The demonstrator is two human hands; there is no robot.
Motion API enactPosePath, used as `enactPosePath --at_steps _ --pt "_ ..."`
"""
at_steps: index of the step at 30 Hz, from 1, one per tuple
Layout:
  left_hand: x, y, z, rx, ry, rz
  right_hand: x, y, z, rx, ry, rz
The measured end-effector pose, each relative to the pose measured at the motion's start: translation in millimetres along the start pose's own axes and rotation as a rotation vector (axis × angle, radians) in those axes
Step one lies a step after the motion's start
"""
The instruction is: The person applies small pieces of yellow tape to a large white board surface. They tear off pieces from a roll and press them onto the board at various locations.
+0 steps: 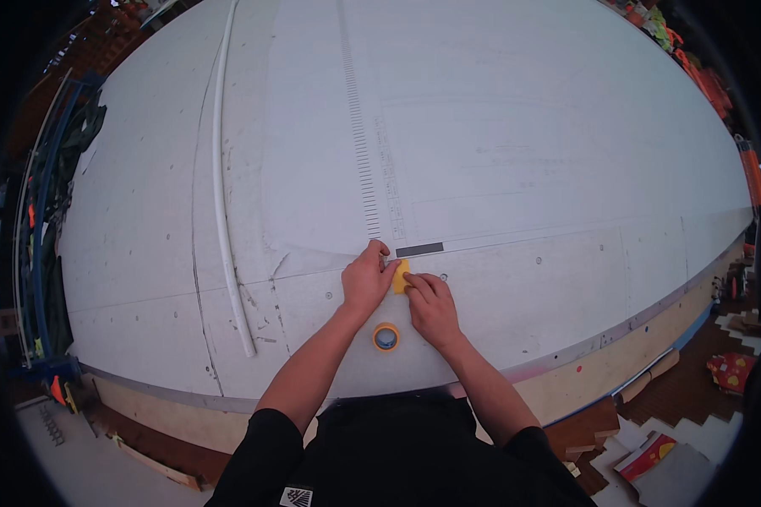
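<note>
A short piece of yellow tape (402, 272) lies at the near edge of a large white printed sheet (499, 160). My right hand (434, 311) pinches the tape's right side, thumb and fingertips together. From the left, my left hand (366, 279) meets the same piece with its thumb. Its other fingers are curled, and the index finger rests by the sheet's edge at the foot of a column of short black marks. Just below both hands sits a roll of yellow tape (386, 337), on the bare board. A dark printed bar (419, 250) is right above the tape piece.
A long white pipe (220, 152) runs along the left of the big pale board (152, 245). Blue bars (51, 203) and dark cloth stand beyond its left edge. Cardboard scraps and a red package (731, 372) lie on the floor at right.
</note>
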State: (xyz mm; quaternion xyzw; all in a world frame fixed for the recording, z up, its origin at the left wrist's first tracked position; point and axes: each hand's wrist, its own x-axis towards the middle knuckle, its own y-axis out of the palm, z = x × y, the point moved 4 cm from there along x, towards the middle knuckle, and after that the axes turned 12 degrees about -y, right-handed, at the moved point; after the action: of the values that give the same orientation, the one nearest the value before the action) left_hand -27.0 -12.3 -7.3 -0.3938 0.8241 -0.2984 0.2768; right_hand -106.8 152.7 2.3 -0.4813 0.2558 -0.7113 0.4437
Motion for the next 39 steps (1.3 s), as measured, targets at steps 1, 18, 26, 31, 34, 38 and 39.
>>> enactPosePath --at_steps 1,18,26,31,34,38,39 --pt "1.5 -0.4 3.0 -0.009 0.007 -0.012 -1.0 -0.3 1.5 -0.013 -0.005 0.018" --pt "-139.9 -78.5 15.4 0.055 0.585 0.066 -29.4 -17.4 31.2 0.015 -0.114 0.398" --pt "-159.0 -40.4 40.1 0.115 0.462 0.138 -53.1 -33.1 29.3 0.307 0.262 0.169" --pt "-166.7 -42.7 -7.4 -0.491 0.032 0.529 -56.1 -98.3 58.6 0.927 0.706 -0.082" --pt "-188.3 -21.8 -46.2 -0.728 -0.019 0.714 -69.5 -149.5 68.1 1.014 0.625 -0.135" --pt "-222.9 20.8 -106.5 -0.811 0.081 0.853 -114.8 -218.5 67.5 0.719 0.507 -0.195" --pt "-232.0 29.9 -125.7 -0.746 0.155 0.842 -128.8 -238.2 66.9 0.646 0.511 -0.217"
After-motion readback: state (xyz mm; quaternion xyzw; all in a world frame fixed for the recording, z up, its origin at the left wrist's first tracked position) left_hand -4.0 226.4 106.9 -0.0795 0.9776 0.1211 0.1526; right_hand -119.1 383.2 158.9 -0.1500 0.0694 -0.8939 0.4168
